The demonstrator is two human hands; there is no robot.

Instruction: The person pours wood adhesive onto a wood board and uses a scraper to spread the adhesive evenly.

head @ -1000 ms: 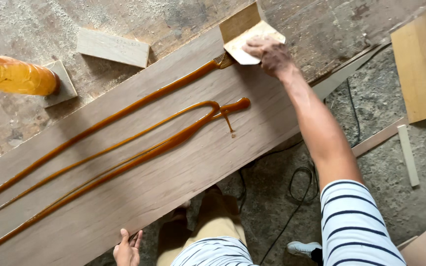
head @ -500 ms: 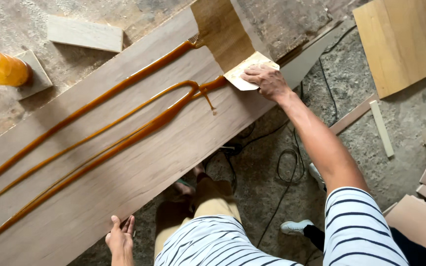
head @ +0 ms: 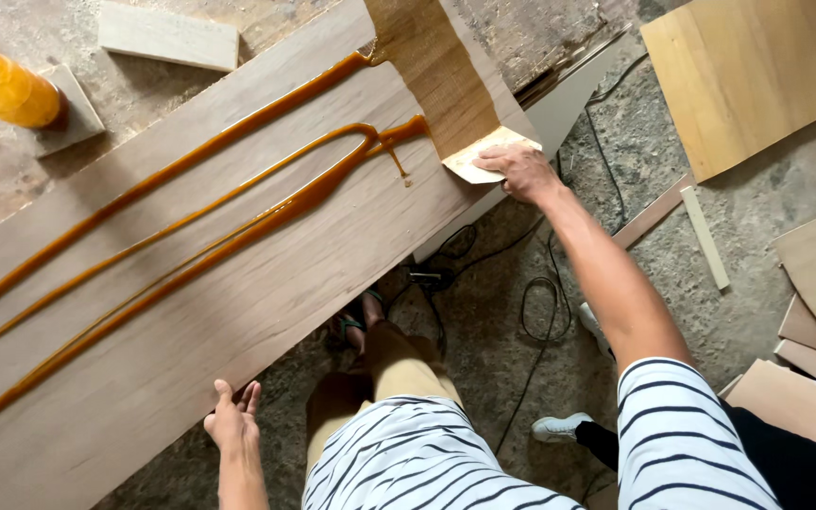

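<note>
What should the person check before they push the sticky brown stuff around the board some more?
1. Spreader card in the right hand: ok, the fingers press it flat at the board's near edge.
2. Left hand steadying the long wooden board: ok, it rests at the near edge, apart from the glue.
3. Glue lines spread out: not ok, three thick amber lines lie unspread; only one smeared strip near the card.
4. Orange glue bottle out of the way: ok, it is at the far left, off the board.
5. Cables on the floor by the feet: not ok, they loop close to the person's legs.
</note>
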